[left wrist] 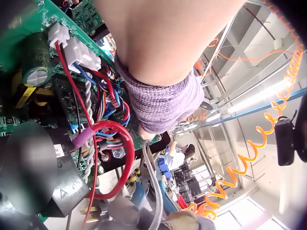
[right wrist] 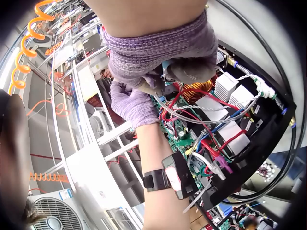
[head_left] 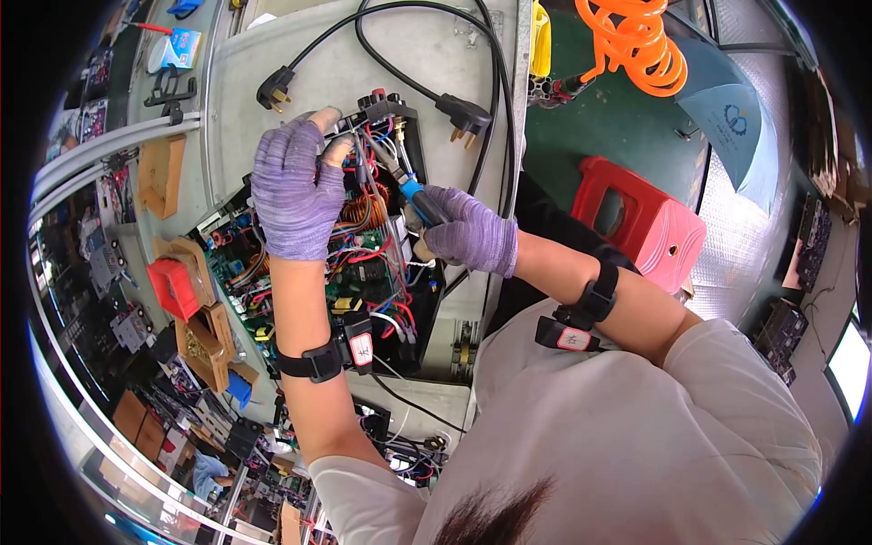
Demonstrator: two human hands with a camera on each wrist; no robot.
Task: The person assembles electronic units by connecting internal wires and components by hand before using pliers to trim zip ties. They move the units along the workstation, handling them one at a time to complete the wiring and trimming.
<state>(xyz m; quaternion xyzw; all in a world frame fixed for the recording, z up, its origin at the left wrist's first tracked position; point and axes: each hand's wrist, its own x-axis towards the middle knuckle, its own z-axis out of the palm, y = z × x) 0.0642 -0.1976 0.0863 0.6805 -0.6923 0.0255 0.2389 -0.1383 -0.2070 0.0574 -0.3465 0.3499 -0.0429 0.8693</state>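
An electronics unit in a black case (head_left: 427,336), full of circuit boards and coloured wires, lies on the bench. The right hand (head_left: 472,232), in a purple knit glove, grips a tool with a blue and black handle (head_left: 423,202); its metal end reaches among the wires at the case's top end. The gloved left hand (head_left: 298,186) is at that same end, thumb and forefinger closed at the edge beside the tool's end; what they pinch is too small to tell. In the right wrist view a copper coil (right wrist: 199,91) and white blocks (right wrist: 225,86) sit below the right hand.
Black cables with plugs (head_left: 463,116) lie on the bench (head_left: 245,82) beyond the unit. Boxes and a red bin (head_left: 173,286) stand left. A red stool (head_left: 636,222) and a coiled orange hose (head_left: 640,45) are at the right.
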